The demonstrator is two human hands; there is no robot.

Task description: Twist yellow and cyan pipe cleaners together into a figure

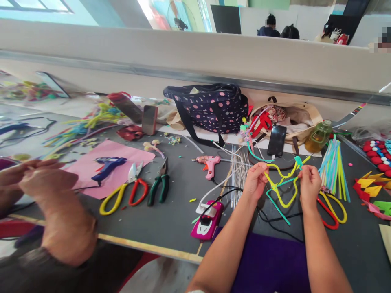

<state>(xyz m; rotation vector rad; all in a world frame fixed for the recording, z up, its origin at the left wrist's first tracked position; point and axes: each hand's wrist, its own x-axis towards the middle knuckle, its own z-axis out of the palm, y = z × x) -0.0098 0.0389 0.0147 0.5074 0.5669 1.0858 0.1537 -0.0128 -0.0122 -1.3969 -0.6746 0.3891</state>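
Note:
Over the dark table my left hand (255, 179) pinches one side of a yellow pipe cleaner (286, 205) bent into a looped outline. My right hand (309, 185) closes its fingertips around the other side, by a small teal piece (298, 162) that sticks up above them. A green pipe cleaner (279, 208) crosses the yellow loops and hangs below them. Just left of my left hand lie silvery wire stems (236, 175). Red-and-yellow-handled scissors (331, 209) rest beside my right wrist. Whether the teal piece is joined to the yellow stem cannot be made out.
A pink glue gun (210, 165), a magenta device (209, 221) and cables lie leftward. Pliers (160, 183) and scissors (132, 185) lie near a co-worker's hands (45, 179). Pastel stems (334, 169), a bottle (319, 136), a phone (276, 140) and bags (214, 110) stand around.

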